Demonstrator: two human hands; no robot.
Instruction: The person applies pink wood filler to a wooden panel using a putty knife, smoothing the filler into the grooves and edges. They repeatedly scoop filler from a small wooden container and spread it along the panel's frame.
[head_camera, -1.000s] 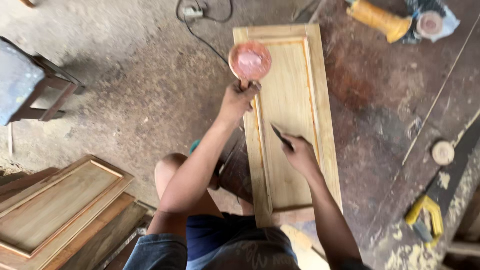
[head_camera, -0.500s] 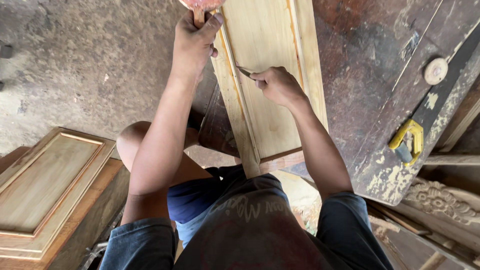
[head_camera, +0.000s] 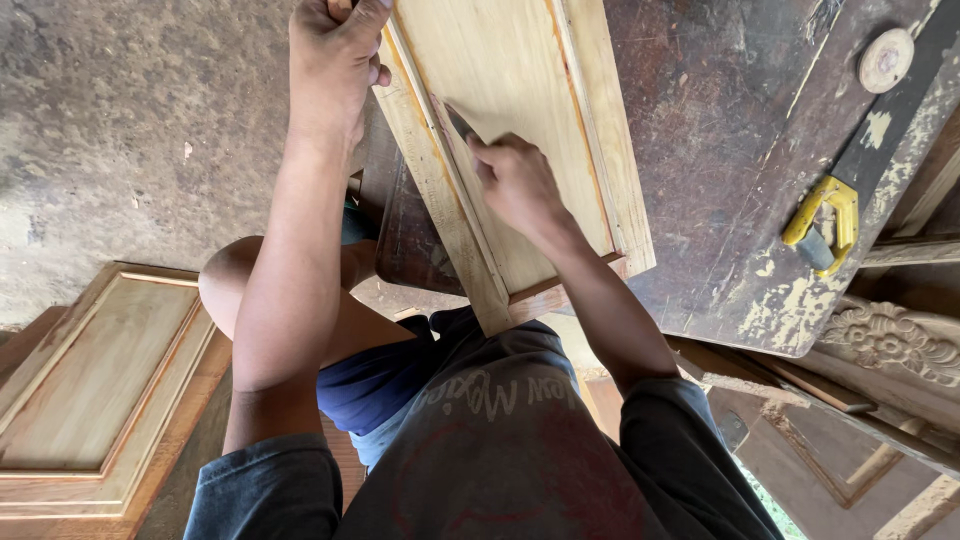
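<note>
A long light wooden panel door (head_camera: 520, 110) with a raised frame lies on a dark worn workbench (head_camera: 720, 170). My right hand (head_camera: 515, 180) rests on the panel's sunken field and grips a small dark blade tool (head_camera: 460, 122), whose tip touches the groove by the left rail. My left hand (head_camera: 335, 55) is closed around a handle-like object at the top edge of the view, beside the panel's left rail; most of that object is cut off.
Stacked wooden panel doors (head_camera: 95, 390) lie on the floor at lower left. A yellow-handled tool (head_camera: 825, 220) and a round disc (head_camera: 886, 60) sit on the bench at right. Carved wood (head_camera: 890, 340) lies below it. Concrete floor (head_camera: 130, 130) is on the left.
The view has tilted down and closer, so the pink bowl in my left hand has left the frame. My right hand with the blade has slid nearer along the panel's left groove.
</note>
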